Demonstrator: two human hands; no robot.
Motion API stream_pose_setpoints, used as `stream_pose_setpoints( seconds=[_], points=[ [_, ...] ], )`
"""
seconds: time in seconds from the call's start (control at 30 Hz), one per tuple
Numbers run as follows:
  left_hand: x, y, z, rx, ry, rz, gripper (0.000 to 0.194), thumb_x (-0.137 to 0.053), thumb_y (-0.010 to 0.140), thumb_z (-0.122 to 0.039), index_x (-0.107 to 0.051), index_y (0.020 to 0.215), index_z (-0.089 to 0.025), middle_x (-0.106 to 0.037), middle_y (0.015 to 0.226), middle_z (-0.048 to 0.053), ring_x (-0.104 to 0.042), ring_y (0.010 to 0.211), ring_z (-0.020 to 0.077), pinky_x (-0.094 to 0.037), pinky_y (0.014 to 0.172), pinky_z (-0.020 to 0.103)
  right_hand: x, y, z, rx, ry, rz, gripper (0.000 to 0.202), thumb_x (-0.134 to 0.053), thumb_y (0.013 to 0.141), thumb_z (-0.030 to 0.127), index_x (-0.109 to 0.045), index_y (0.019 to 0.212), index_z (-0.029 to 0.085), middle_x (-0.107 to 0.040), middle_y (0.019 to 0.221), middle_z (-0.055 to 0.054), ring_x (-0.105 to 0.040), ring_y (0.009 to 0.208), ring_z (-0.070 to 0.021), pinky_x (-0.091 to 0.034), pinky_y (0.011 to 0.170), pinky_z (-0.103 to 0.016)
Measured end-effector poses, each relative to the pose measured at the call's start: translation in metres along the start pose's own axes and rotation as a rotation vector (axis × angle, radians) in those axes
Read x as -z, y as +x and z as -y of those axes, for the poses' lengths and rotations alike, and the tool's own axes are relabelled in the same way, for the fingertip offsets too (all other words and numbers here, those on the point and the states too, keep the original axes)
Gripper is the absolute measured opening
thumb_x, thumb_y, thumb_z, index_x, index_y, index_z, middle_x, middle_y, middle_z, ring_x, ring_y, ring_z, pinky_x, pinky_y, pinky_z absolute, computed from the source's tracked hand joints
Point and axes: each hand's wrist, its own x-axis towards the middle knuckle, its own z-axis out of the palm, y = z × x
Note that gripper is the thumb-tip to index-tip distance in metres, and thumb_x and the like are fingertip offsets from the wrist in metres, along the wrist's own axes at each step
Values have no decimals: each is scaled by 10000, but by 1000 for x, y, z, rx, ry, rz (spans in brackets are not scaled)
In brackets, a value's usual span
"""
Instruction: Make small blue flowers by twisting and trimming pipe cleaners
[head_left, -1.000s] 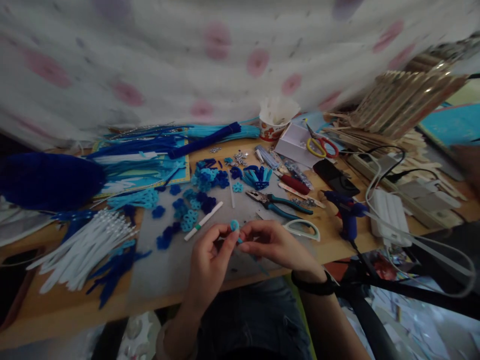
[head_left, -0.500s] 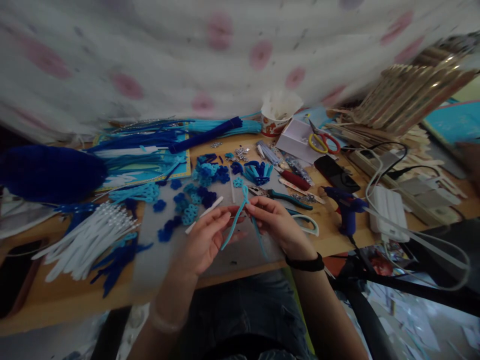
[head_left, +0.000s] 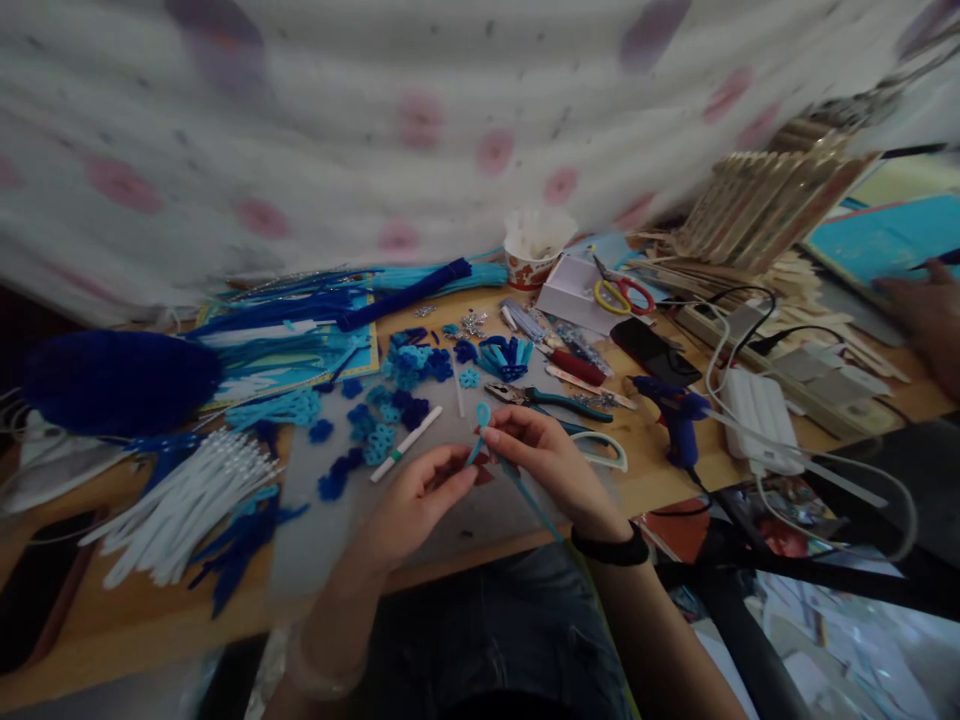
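A light blue fuzzy stem (head_left: 484, 413) has a small loop at its top, and one long tail runs down to the right below my hands. My right hand (head_left: 536, 450) pinches it just under the loop. The thumb and fingers of my left hand (head_left: 431, 490) close on the other part of the stem, left of the loop. Beyond my hands lie a small light blue flower (head_left: 469, 377), pliers (head_left: 547, 397) and a white marker (head_left: 407, 443) with a green band. Blue fuzzy flowers (head_left: 379, 440) are grouped left of them on a grey mat (head_left: 300, 540).
White stems (head_left: 187, 510) and a dark blue bundle (head_left: 120, 383) lie left. At the right are a glue gun (head_left: 679, 420), scissors (head_left: 622, 293), a phone (head_left: 655, 350) and a white power bank (head_left: 761, 420) with cables. Another person's hand (head_left: 926, 310) is at the far right.
My left hand has moved in and closed on the stem's left part. The stem's right tail now slants further right. The camera view has shifted, and the other person's hand shows more.
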Motion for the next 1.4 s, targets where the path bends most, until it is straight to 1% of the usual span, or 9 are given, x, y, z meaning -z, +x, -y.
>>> stream_pose_setpoints(
  seconds=[0.3,0.47,0.63,0.73,0.87,1.0,1.1,1.23,1.4],
  points=[
    [-27,10,12,-78,-165,-272,332,-715,850,-487,-736,1018,-202,-632,698,-26,-515,548,97,-403,492,200,-5,-7,-5,-2,-63,-28,413,-813,749,549,-622,865,201,-618,710,30,-557,588,-109,-414,511,-233],
    [-34,16,16,-106,-279,-340,213,-814,761,-358,-781,878,-182,-691,697,-5,-498,516,70,-365,454,174,1,-10,-8,-3,-143,-38,388,-839,741,490,-613,891,212,-641,771,14,-604,689,-143,-459,607,-266],
    [-33,16,11,-62,-402,-370,216,-858,708,-334,-755,802,-169,-657,637,-28,-485,480,61,-366,423,165,6,-9,0,-19,-265,197,352,-737,856,532,-707,799,185,-671,742,-7,-581,700,-150,-456,648,-284],
    [-32,11,9,-37,-488,-321,272,-880,685,-384,-750,795,-172,-648,658,-30,-488,499,59,-366,420,155,4,-7,-1,-13,-92,236,288,-804,816,468,-732,766,193,-670,814,-7,-614,762,-160,-504,718,-303],
    [-38,2,4,23,-602,-327,316,-898,667,-416,-734,793,-178,-616,652,-41,-463,506,49,-332,409,130,-3,-5,-9,7,264,186,208,-889,737,361,-741,738,215,-609,834,19,-619,734,-141,-542,689,-292],
    [-45,-2,0,34,-663,-322,320,-885,686,-435,-710,798,-192,-588,651,-52,-462,514,64,-364,423,149,-9,-2,-14,92,346,66,189,-914,713,351,-763,730,238,-584,779,33,-571,699,-112,-491,642,-238],
    [-48,0,2,-97,-625,-388,236,-830,766,-404,-704,808,-209,-635,741,-37,-575,664,100,-495,618,189,-16,0,-14,26,400,-17,218,-928,677,386,-762,708,247,-591,784,31,-556,689,-115,-479,634,-241],
    [-51,6,4,-176,-439,-510,82,-701,900,-321,-715,919,-243,-674,910,-22,-632,912,137,-496,866,228,-29,1,-15,-40,441,-165,256,-948,619,407,-759,683,248,-628,838,12,-586,812,-150,-496,760,-270],
    [-53,11,-2,-209,-407,-475,127,-656,935,-354,-713,945,-240,-648,859,-18,-596,747,124,-518,687,212,-32,-1,-11,-60,379,-178,268,-904,677,419,-724,709,223,-620,1031,-22,-551,714,-124,-484,563,-233]
  ],
)
